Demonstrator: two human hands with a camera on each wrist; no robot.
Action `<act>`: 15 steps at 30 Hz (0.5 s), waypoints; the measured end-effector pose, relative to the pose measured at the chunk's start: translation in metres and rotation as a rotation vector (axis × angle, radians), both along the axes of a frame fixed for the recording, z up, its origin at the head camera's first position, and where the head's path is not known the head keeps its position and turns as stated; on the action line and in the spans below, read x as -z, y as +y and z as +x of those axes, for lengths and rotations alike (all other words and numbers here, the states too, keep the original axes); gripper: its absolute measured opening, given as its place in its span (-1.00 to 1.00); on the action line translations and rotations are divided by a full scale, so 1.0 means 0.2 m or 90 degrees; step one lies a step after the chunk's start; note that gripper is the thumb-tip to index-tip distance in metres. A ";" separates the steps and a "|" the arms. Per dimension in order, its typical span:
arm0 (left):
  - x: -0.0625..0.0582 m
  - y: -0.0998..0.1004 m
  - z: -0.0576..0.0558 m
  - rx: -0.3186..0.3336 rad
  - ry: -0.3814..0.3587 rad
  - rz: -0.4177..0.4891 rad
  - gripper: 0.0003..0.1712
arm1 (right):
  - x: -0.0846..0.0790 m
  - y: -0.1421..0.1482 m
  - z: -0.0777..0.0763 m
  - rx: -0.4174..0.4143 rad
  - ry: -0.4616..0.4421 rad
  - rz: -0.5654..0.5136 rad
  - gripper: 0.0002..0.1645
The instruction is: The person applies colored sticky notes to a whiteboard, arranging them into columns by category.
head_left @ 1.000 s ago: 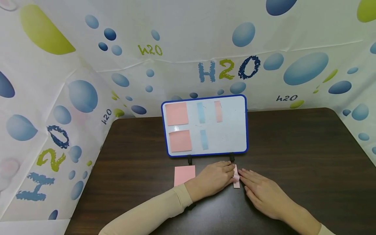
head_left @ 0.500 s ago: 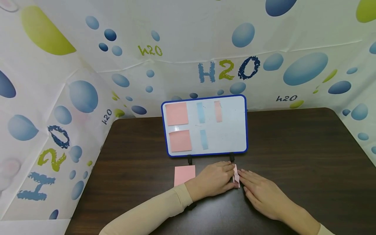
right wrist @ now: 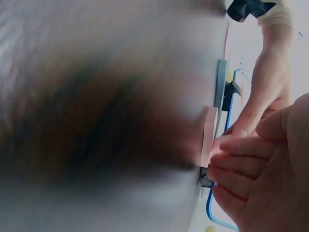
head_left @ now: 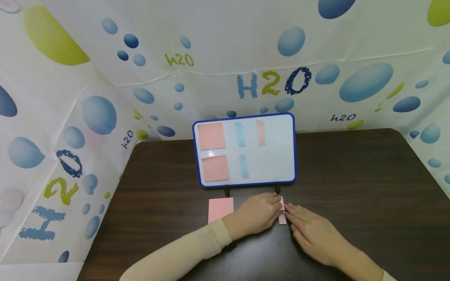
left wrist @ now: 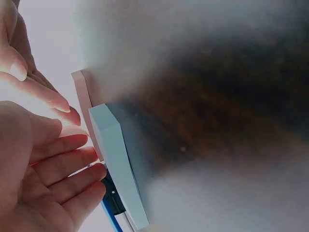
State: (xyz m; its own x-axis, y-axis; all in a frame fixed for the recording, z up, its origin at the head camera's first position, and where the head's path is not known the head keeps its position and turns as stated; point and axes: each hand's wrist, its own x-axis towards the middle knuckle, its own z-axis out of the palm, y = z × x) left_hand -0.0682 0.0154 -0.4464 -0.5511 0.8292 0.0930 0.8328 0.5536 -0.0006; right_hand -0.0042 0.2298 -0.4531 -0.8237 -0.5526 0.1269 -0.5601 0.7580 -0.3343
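Note:
A narrow pink sticky note pad (head_left: 283,221) lies upright between the two hands, in front of the whiteboard. My left hand (head_left: 254,214) is at its left side, thumb and fingertips at a lifted top sheet that bends near the middle of the pad. The grip itself is partly hidden. Fingers of my right hand (head_left: 313,232) are nearly straight, their tips touching the pad's right edge. In the left wrist view a narrow light blue pad (left wrist: 118,159) stands beside the pink one; in the head view my left hand covers it. A square pink pad (head_left: 220,210) lies by my left forearm.
Behind the hands a blue-framed whiteboard (head_left: 275,164) leans on black feet (head_left: 277,189). It bears two pink squares (head_left: 211,136), two blue strips (head_left: 244,167) and one pink strip (head_left: 261,133). A bubble-printed cloth (head_left: 218,89) hangs behind the dark wooden table (head_left: 351,171).
My left thumb reached down over the lower end of the narrow pink pad, then drew back up, bending the top sheet upward. The right hand has barely shifted.

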 end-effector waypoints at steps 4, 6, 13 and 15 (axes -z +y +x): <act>0.01 0.00 0.00 -0.006 -0.006 0.006 -0.68 | -0.01 -0.01 0.01 -0.002 0.015 -0.001 -0.53; 0.00 0.00 0.00 -0.008 -0.010 0.009 -0.68 | -0.01 -0.01 0.01 -0.006 0.026 0.001 -0.53; 0.01 0.00 -0.01 -0.012 -0.024 0.025 -0.62 | -0.02 -0.02 0.02 -0.039 0.022 -0.010 -0.53; 0.02 0.00 -0.01 -0.011 -0.025 0.027 -0.62 | -0.01 -0.02 0.02 -0.055 0.023 -0.015 -0.53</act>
State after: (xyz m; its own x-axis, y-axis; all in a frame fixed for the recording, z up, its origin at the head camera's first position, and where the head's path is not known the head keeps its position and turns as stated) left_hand -0.0700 0.0157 -0.4498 -0.5690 0.8155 0.1058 0.8222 0.5665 0.0552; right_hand 0.0000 0.2255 -0.4514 -0.7677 -0.6180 0.1693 -0.6351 0.6987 -0.3292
